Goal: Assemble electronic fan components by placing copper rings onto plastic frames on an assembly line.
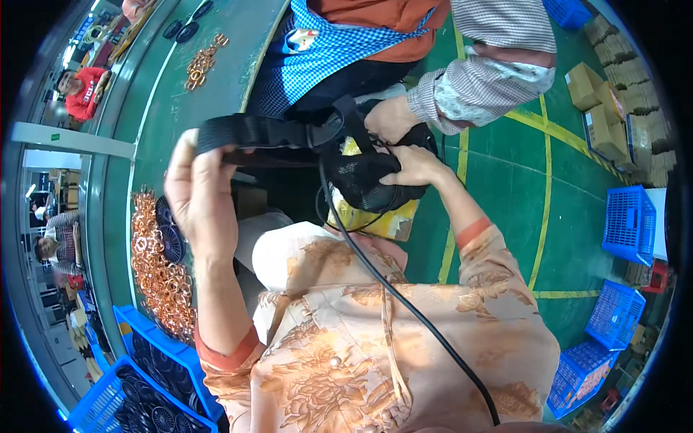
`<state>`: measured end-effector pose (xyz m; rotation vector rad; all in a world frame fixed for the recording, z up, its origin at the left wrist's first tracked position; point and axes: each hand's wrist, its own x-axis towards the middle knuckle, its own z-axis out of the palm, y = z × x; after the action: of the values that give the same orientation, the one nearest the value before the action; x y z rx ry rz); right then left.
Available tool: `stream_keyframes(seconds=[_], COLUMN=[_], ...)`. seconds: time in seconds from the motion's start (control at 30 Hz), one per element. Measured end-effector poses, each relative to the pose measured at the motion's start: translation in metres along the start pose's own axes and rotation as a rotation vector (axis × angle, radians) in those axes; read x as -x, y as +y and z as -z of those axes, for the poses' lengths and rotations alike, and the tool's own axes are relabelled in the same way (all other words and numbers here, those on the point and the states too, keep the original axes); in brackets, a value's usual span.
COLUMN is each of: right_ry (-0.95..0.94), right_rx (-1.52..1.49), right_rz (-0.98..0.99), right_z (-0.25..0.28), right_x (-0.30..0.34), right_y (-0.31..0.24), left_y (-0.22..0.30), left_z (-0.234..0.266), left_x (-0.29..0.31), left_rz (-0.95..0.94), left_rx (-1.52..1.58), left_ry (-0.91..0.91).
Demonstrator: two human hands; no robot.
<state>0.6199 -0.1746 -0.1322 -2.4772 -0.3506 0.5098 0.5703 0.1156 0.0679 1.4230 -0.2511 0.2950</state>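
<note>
My left hand (206,191) is raised over the edge of the green workbench, its fingers closed round a wide black strap (253,132) with a buckle. The strap runs right to a black mesh bag (361,177) in front of my lap. My right hand (419,166) grips the bag's right side with thumb and fingers. Just beyond it, a co-worker's hand (390,119) also touches the black fabric. Beneath the bag lies a yellow-wrapped box (397,222), partly covered. A black cable (404,307) runs from near the strap down across my patterned top.
Copper-coloured rings (155,270) lie heaped on the green bench (170,137) at left. Blue crates (155,335) of black round fan-like parts stand at lower left. Across the floor at right are cardboard boxes (606,130) and more blue crates (628,224). The co-worker's checked apron (317,65) is close ahead.
</note>
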Motion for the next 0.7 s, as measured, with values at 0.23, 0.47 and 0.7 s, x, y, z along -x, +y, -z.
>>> stream_keyframes(seconds=[0.23,0.47,0.7], right_ry=[-0.097,-0.070,0.111], right_rx=[0.056,0.013,0.046], right_rz=[-0.075,-0.235,-0.303], right_z=[-0.012,-0.035,-0.029], right_x=[-0.026,-0.033,-0.003], right_y=[0.032,0.041,-0.010], left_y=[-0.040,-0.045,-0.027], left_z=[0.001,0.018,0.049], left_x=[0.003,0.027,0.065], left_rz=[0.209,0.220,0.317], left_rx=[-0.500,-0.684,-0.660], left_ry=[-0.138,-0.164,-0.115])
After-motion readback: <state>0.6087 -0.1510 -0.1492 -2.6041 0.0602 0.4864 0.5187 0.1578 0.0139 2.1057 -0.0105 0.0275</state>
